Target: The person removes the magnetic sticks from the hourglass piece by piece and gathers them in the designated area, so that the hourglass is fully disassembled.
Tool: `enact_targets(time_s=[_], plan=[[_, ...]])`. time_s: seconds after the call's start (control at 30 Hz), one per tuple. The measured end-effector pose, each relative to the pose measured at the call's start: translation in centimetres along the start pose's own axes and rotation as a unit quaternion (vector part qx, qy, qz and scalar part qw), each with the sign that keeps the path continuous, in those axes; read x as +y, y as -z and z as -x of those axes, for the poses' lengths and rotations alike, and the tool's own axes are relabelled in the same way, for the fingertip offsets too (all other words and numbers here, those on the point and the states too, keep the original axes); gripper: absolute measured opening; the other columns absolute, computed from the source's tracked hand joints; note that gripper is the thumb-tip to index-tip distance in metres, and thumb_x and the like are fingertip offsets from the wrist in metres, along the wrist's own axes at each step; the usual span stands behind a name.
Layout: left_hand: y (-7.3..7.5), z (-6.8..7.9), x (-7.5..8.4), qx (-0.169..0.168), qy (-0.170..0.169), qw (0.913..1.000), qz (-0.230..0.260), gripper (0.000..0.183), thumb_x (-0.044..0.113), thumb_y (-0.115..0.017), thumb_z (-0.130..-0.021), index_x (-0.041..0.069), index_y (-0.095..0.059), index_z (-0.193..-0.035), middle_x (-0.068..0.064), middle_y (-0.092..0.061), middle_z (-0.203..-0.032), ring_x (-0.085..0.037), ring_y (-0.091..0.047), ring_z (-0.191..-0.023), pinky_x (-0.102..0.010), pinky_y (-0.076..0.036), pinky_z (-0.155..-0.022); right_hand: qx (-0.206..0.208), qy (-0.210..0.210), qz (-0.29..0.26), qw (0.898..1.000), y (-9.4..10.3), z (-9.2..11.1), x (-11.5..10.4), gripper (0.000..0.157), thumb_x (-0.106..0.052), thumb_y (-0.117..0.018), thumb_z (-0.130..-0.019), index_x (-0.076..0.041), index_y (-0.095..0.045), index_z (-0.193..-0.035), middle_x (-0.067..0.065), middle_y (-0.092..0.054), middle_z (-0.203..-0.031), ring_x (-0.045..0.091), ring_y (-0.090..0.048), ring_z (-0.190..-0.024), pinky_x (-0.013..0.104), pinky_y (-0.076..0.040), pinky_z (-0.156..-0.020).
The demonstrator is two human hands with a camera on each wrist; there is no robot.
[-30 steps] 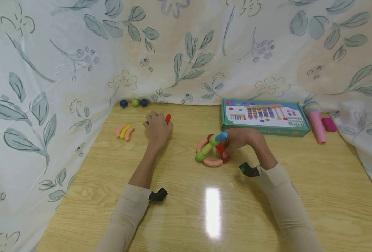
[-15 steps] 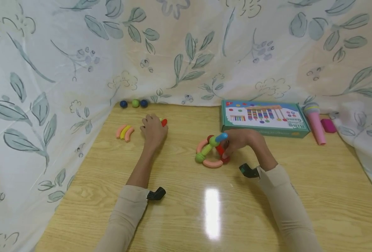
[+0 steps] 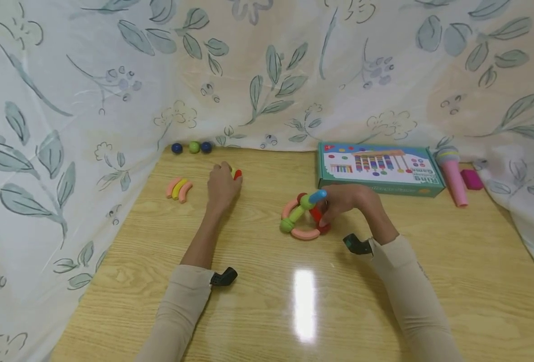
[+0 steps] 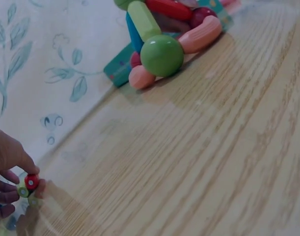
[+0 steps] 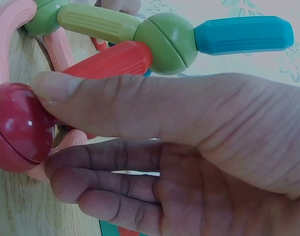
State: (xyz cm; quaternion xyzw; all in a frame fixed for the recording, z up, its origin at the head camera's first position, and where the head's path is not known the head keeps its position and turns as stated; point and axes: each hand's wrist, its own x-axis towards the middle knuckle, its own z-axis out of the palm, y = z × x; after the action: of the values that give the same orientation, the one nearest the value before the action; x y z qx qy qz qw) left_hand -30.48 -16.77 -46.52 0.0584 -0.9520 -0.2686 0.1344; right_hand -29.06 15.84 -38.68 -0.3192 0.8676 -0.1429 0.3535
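At the back left of the table, my left hand (image 3: 223,187) curls its fingers and thumb about a red magnetic stick (image 3: 238,174). Beside it lies a green stick (image 4: 23,191); its end shows below the red one in the left wrist view. My right hand (image 3: 343,201) grips a built shape of magnetic sticks and balls, thumb at its red stick (image 5: 110,61) and dark red ball (image 5: 19,125). The shape also has green balls (image 5: 168,43), curved pink sticks (image 3: 305,235), a straight green stick (image 3: 297,214) and a blue stick (image 3: 318,196) pointing up and outward.
Left of my left hand lie curved pink and yellow sticks (image 3: 179,189). Blue and green balls (image 3: 194,147) line the back edge by the floral cloth. A game box (image 3: 380,168), a pink toy microphone (image 3: 453,178) and a magenta block (image 3: 471,179) stand back right.
My left hand has shifted slightly left and toward me, and the red stick has moved with it. A bit of the green stick now shows. My right hand and the shape stay in place.
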Motion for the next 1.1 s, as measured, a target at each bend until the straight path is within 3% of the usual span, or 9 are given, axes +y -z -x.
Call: enact_targets(time_s=[0.2, 0.4, 0.53, 0.77, 1.1], plan=[[0.00, 0.07, 0.27, -0.002, -0.005, 1.0000, 0.001, 0.038, 0.024, -0.071, -0.098, -0.006, -0.060, -0.118, -0.028, -0.062, -0.116, -0.045, -0.063, -0.105, -0.057, -0.057, -0.086, 0.002, -0.005, 0.010, 1.000, 0.23, 0.10, -0.33, 0.020, -0.028, -0.083, -0.089, -0.010, -0.075, -0.092, 0.001, -0.074, -0.096, 0.015, -0.060, -0.091, 0.032, -0.054, -0.082], [0.13, 0.13, 0.37, -0.013, 0.011, 0.9996, -0.022, 0.040, 0.029, -0.069, -0.099, -0.003, -0.060, -0.119, -0.025, -0.063, -0.115, -0.044, -0.064, -0.105, -0.058, -0.057, -0.086, 0.000, -0.005, 0.001, 1.000, 0.12, 0.11, -0.37, 0.019, -0.026, -0.083, -0.089, -0.010, -0.073, -0.090, -0.002, -0.065, -0.088, 0.015, -0.050, -0.085, 0.028, -0.046, -0.075], [0.22, 0.13, 0.33, -0.016, 0.019, 0.9987, -0.045, 0.041, 0.033, -0.068, -0.099, -0.001, -0.060, -0.120, -0.022, -0.064, -0.115, -0.042, -0.065, -0.105, -0.059, -0.056, -0.085, -0.001, -0.001, 0.000, 1.000, 0.09, 0.08, -0.40, 0.018, -0.025, -0.083, -0.089, -0.010, -0.074, -0.090, -0.002, -0.066, -0.086, 0.015, -0.050, -0.084, 0.028, -0.046, -0.075], [0.45, 0.42, 0.54, -0.028, 0.041, 0.9979, -0.042, 0.047, 0.037, -0.068, -0.099, 0.001, -0.057, -0.127, -0.020, -0.063, -0.117, -0.041, -0.064, -0.108, -0.061, -0.052, -0.091, -0.004, -0.003, 0.004, 1.000, 0.04, 0.07, -0.42, 0.021, -0.029, -0.083, -0.089, -0.010, -0.074, -0.088, -0.003, -0.068, -0.086, 0.014, -0.052, -0.084, 0.027, -0.047, -0.075], [0.66, 0.28, 0.34, -0.028, 0.035, 0.9982, -0.039, 0.050, 0.041, -0.068, -0.099, 0.002, -0.057, -0.128, -0.021, -0.062, -0.120, -0.042, -0.063, -0.110, -0.063, -0.050, -0.092, -0.003, -0.004, 0.003, 1.000, 0.21, -0.09, -0.46, 0.019, -0.028, -0.083, -0.089, -0.010, -0.076, -0.089, -0.003, -0.072, -0.088, 0.014, -0.054, -0.087, 0.029, -0.049, -0.078]])
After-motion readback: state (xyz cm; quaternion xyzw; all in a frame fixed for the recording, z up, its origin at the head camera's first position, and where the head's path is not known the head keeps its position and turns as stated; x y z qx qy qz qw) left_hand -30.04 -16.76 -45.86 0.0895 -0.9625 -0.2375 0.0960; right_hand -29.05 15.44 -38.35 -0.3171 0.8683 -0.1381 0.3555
